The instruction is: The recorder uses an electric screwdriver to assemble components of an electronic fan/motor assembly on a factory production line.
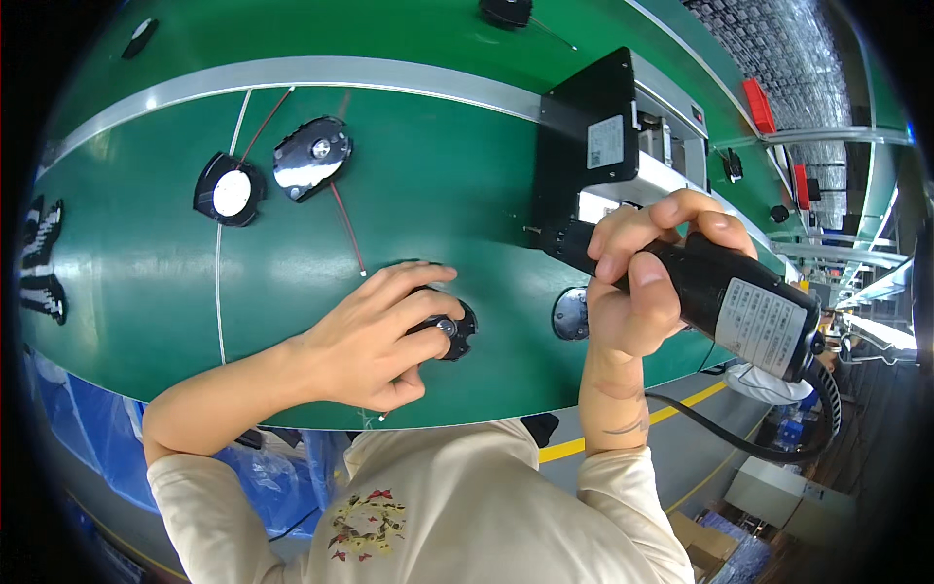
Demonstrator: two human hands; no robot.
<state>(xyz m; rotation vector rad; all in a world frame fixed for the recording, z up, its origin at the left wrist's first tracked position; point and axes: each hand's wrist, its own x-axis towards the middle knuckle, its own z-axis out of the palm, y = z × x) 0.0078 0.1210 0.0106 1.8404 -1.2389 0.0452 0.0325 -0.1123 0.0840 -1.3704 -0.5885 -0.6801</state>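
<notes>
My left hand (pixel 384 336) rests on the green bench, its fingers curled over a small black rounded housing (pixel 465 331) and holding it down. A short wire end (pixel 382 417) pokes out below that hand. My right hand (pixel 642 273) is wrapped round the body of a black electric screwdriver (pixel 696 292) with a white label. Its thin bit points left, in front of a black box-shaped machine (pixel 584 127), likely a screw feeder. Whether a screw sits on the bit is too small to tell. A dark cover (pixel 571 313) lies between my hands.
Two black blower-like parts lie at the back left, one with a white disc (pixel 232 193), one with a shiny face (pixel 311 161); both trail red wires. Black pieces (pixel 42 258) line the left edge. A metal rail (pixel 389 73) borders the far side. The screwdriver's cord (pixel 749 448) hangs at right.
</notes>
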